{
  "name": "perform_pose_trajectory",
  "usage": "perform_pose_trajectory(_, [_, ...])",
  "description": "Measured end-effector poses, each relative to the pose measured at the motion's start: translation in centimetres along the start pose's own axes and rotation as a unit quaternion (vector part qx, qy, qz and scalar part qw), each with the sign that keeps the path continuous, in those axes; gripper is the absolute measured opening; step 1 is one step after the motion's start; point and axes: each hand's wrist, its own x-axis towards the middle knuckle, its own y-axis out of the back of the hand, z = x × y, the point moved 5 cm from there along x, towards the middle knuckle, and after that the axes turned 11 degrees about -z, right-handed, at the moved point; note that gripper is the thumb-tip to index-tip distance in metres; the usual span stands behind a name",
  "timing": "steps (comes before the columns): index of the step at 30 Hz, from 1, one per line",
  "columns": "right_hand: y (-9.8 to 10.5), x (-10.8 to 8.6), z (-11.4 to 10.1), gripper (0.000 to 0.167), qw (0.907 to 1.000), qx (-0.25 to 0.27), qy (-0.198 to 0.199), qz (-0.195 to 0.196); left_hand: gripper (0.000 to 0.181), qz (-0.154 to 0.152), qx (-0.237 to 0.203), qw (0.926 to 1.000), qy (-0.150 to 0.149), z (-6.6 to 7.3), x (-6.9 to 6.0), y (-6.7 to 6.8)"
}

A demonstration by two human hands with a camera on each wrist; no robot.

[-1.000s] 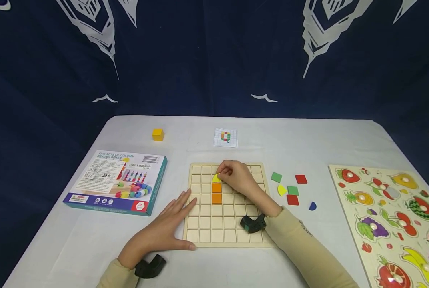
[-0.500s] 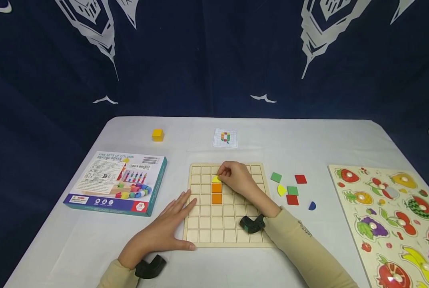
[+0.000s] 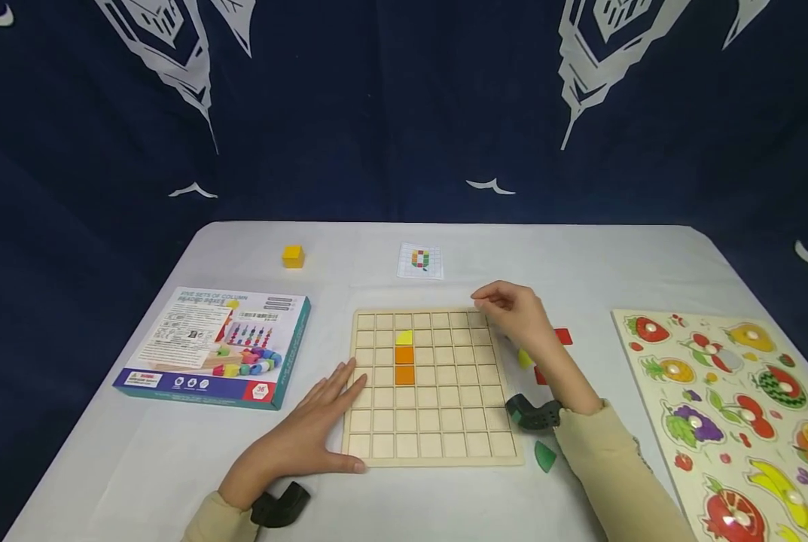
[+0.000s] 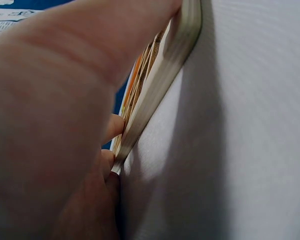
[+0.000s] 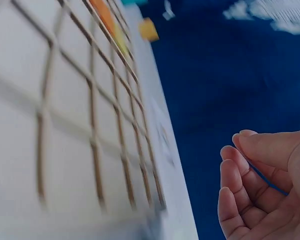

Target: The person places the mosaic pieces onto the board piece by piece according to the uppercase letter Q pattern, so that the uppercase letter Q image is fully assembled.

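Observation:
A wooden grid board [image 3: 444, 421] lies on the table. One column on it holds a yellow piece [image 3: 404, 338] with two orange square tiles [image 3: 404, 364] below it. My left hand [image 3: 302, 433] rests with spread fingers along the board's left edge and near corner; the left wrist view shows its fingertips on the board's rim. My right hand [image 3: 512, 312] hovers over the board's far right corner, fingers loosely bent. Nothing shows between the fingers of the right hand [image 5: 265, 185] in the right wrist view.
Right of the board lie red tiles [image 3: 563, 336], a yellow piece [image 3: 525, 359] and a green piece [image 3: 544, 456], partly behind the right arm. A pattern card [image 3: 420, 261] and yellow cube [image 3: 294, 257] stand behind. A box [image 3: 207, 346] lies left, a fruit puzzle [image 3: 729, 421] right.
My right hand has let go of the yellow piece, which stays on the board above the orange tiles, and moved right. The arm now covers several loose tiles and uncovers a green piece.

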Motion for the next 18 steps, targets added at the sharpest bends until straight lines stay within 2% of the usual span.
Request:
perform_pose_trajectory(4, [2.5,-1.2,2.7,0.023,0.9979,0.006,-0.056,0.033,0.112,0.001,-0.003,1.0,-0.001,-0.2,0.0,0.0])
perform_pose_trajectory(9, [3.6,-2.8,4.9,0.028,0.9925,0.004,-0.114,0.042,0.112,0.0,-0.009,1.0,-0.001,-0.2,0.1,0.0])
perform_pose_trajectory(14, [3.7,-3.9,6.1,0.026,0.9909,-0.008,-0.132,0.023,0.112,0.001,-0.009,1.0,-0.002,-0.2,0.2,0.0])
perform_pose_trajectory(18, [3.3,-3.8,6.4,0.023,0.9924,-0.038,-0.117,0.008,0.112,0.003,-0.006,1.0,-0.002,-0.2,0.1,0.0])
